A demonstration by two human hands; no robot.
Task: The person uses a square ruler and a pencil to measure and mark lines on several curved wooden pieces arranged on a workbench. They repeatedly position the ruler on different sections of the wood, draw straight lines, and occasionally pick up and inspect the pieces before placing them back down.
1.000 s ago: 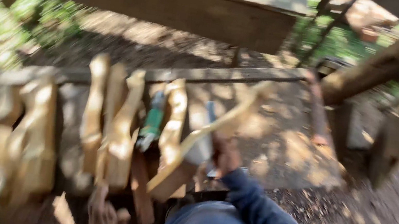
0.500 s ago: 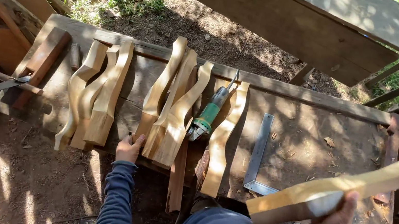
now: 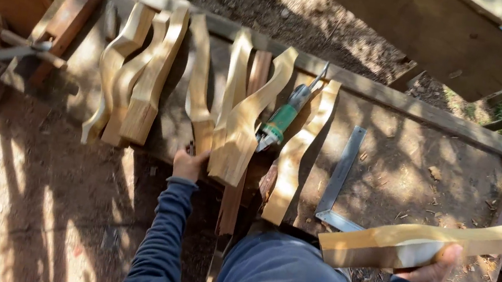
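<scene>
Now a curved wooden leg (image 3: 439, 243) is gripped in the closed right hand (image 3: 432, 271) off the bench's (image 3: 406, 156) near right, while another leg's (image 3: 199, 88) near end is clasped by the left hand (image 3: 189, 164), seemingly for steadying.

A person in dark blue sleeves works over a low wooden bench (image 3: 407, 150) set on bare dirt. The right hand (image 3: 432, 272) grips a curved, pale carved leg (image 3: 439, 243), held level off the bench's near edge. The left hand (image 3: 190, 164) rests on the butt end of another curved leg (image 3: 200, 91) — one of a row lying side by side across the boards. Between the pieces lie a green power tool (image 3: 283, 121) and, further right, a steel square (image 3: 338, 179).
</scene>
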